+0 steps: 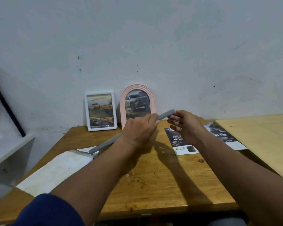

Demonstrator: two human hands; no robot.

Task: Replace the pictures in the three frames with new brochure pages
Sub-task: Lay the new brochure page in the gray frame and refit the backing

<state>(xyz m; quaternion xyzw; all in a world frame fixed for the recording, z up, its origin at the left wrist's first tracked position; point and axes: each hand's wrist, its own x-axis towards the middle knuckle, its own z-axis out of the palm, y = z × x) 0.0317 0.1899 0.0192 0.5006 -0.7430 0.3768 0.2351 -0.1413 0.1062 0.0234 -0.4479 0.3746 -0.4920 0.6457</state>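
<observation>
On the wooden table [153, 185], a white sheet [55, 170] lies below the left hand [137, 129], which grips a long grey bar [166, 114]. The right hand [186, 124] curls at the bar's far end, its hold unclear, above brochure pages [180, 144]. Beyond the hands, a white frame [115, 110] and a pink arched frame [123, 110] lean on the pale wall [153, 46].

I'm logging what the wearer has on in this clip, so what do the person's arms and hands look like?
The left hand and right hand are bare: no gloves, and no rings or watch that I can make out. The left arm has a dark navy sleeve on its upper part, leaving the forearm uncovered. The right forearm shows no sleeve in view.
</observation>
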